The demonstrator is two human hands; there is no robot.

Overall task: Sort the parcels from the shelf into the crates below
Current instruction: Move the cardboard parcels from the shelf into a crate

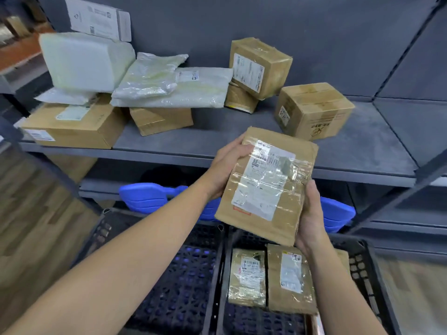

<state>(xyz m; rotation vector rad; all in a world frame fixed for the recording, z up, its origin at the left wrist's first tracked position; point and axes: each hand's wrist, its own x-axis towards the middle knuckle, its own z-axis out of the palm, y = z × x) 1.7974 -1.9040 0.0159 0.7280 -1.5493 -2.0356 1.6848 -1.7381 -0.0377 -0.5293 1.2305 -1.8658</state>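
head view: the parcel, a flat brown packet with a taped white label, is held in the air near the centre of the frame, just in front of the shelf edge and above the crates. the left hand grips its edge at 10 o'clock, fingers curled onto the label face. the right hand holds the corner at 5 o'clock, thumb along the side, the other fingers hidden behind. the label faces the camera; its print is too blurred to read.

at 12 o'clock the shelf carries more brown boxes and white bags, not yet sorted. two black crates stand low in the frame: the left crate at 7 o'clock, and the right crate at 5 o'clock, where two brown packets lie side by side.

the step in hand looks like checking the label to pick a crate. to do it well, tilt the packet so the tape does not glare and keep both grips on the edges, off the print. once the crate is chosen, lower the packet over the rim and lay it flat, label up, rather than dropping it. if it belongs at 5 o'clock, it likely has to rest on or beside the two packets there.
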